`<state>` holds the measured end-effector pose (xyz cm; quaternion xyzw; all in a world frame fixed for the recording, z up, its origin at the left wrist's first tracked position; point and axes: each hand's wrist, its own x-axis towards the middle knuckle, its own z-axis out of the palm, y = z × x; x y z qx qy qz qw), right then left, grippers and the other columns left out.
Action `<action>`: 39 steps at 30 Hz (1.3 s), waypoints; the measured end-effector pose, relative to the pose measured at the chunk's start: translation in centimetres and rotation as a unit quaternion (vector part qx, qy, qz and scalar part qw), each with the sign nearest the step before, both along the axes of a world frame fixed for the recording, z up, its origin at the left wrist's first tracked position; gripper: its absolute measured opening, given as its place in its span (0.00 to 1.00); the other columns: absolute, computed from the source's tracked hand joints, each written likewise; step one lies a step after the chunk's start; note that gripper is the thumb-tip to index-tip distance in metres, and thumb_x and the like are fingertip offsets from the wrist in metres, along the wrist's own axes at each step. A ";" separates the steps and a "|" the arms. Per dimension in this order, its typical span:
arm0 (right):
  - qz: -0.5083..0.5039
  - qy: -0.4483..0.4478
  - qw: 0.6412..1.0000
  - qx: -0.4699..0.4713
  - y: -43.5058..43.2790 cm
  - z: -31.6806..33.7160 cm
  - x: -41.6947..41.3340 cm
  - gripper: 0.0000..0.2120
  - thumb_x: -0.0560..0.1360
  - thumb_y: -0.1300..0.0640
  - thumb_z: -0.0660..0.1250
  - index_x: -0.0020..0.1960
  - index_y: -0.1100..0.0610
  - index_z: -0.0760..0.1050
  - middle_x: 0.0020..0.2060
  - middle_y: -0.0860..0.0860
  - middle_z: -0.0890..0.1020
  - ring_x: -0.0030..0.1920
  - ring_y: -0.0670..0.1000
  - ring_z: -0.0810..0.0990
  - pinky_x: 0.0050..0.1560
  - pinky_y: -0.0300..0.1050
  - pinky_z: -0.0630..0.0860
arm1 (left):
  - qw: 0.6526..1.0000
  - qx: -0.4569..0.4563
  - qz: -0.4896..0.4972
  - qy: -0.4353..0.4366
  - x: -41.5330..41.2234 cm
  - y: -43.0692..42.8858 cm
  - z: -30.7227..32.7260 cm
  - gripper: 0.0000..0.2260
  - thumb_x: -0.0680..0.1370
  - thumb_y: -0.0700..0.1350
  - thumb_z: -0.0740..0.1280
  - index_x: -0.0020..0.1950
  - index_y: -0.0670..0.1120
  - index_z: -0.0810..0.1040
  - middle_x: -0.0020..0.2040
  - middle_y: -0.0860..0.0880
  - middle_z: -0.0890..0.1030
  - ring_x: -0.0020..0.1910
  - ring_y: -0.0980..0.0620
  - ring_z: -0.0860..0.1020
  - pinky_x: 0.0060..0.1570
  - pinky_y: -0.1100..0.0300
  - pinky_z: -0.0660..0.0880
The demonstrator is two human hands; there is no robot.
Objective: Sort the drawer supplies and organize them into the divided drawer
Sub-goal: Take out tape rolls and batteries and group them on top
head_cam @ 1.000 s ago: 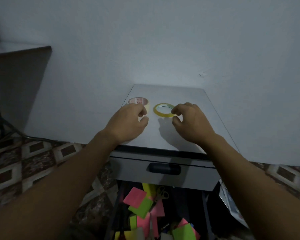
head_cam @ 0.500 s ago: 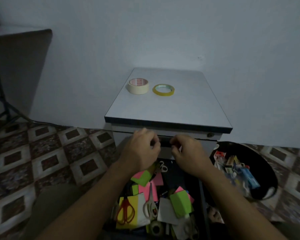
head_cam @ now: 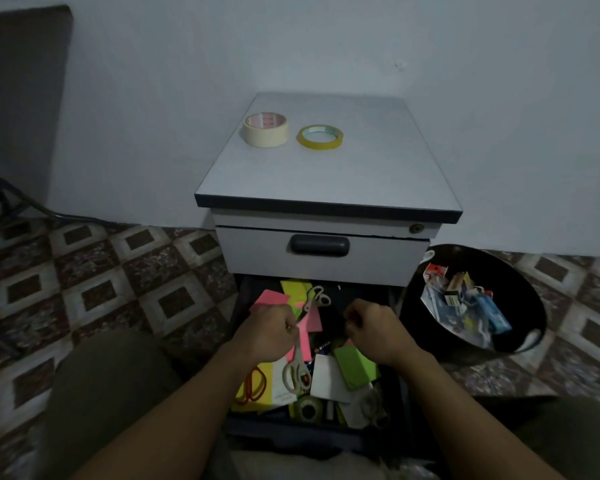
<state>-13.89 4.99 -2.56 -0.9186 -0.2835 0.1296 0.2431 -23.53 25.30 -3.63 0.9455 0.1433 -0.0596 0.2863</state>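
Hazard: the left hand [head_cam: 265,332], fingers curled at the blades of the upper scissors [head_cam: 317,301] and lower scissors [head_cam: 295,374] (a true grip on either cannot be told), risks a nick or dragging loose sticky notes [head_cam: 271,297] along. The right hand [head_cam: 376,329] is curled in with nothing visible in it. Open drawer [head_cam: 291,433]: scissors, notes, white cards and red rubber bands [head_cam: 255,386], all mixed, no dividers visible; black tub [head_cam: 506,271] beside the cabinet: packets and small stationery; cabinet top [head_cam: 361,161]: masking tape [head_cam: 266,130], yellow tape [head_cam: 319,144].

Dim, bluish light throughout; the open drawer [head_cam: 326,424] sits in deep shadow, and edges curve with wide-angle distortion.
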 end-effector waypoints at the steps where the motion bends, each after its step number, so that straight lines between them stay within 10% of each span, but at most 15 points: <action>1: -0.004 0.010 1.000 -0.007 -0.3 -0.6 0.1 0.09 0.75 0.57 0.65 0.54 0.56 0.78 0.51 0.56 0.83 0.55 0.59 0.80 0.49 0.46 0.74 | 1.000 -0.005 0.004 0.019 -0.1 0.2 -0.8 0.07 0.79 0.46 0.67 0.48 0.43 0.79 0.42 0.46 0.82 0.41 0.46 0.80 0.44 0.50 0.79; 15: 0.029 0.110 0.989 -0.096 0.7 -6.3 -1.9 0.14 0.75 0.59 0.62 0.59 0.55 0.77 0.58 0.57 0.81 0.57 0.57 0.79 0.53 0.48 0.77 | 0.985 0.076 -0.020 0.154 -1.1 0.8 -5.3 0.11 0.76 0.42 0.66 0.35 0.47 0.68 0.38 0.51 0.71 0.41 0.49 0.75 0.36 0.59 0.69; 20: 0.093 0.118 0.981 -0.121 2.0 -7.3 -4.1 0.12 0.76 0.58 0.64 0.57 0.56 0.80 0.55 0.58 0.82 0.56 0.58 0.80 0.52 0.48 0.77 | 0.980 0.056 -0.059 0.181 -1.2 -0.7 -5.4 0.07 0.77 0.47 0.69 0.46 0.45 0.76 0.48 0.46 0.78 0.46 0.47 0.78 0.41 0.57 0.73; 33: 0.167 0.058 0.969 -0.171 2.7 -9.8 -5.7 0.16 0.78 0.47 0.60 0.59 0.56 0.77 0.53 0.59 0.81 0.53 0.62 0.80 0.45 0.50 0.75 | 0.968 0.151 -0.108 0.169 -1.3 -2.4 -6.6 0.32 0.75 0.57 0.69 0.73 0.48 0.60 0.66 0.46 0.74 0.65 0.43 0.72 0.62 0.45 0.67; 39: 0.119 -0.005 0.984 -0.129 3.5 -7.8 -2.8 0.12 0.77 0.54 0.62 0.56 0.56 0.78 0.53 0.58 0.81 0.54 0.61 0.79 0.48 0.47 0.74 | 0.980 0.120 -0.079 0.137 0.0 -1.5 -6.4 0.27 0.72 0.55 0.70 0.66 0.49 0.65 0.65 0.47 0.72 0.64 0.43 0.72 0.60 0.47 0.70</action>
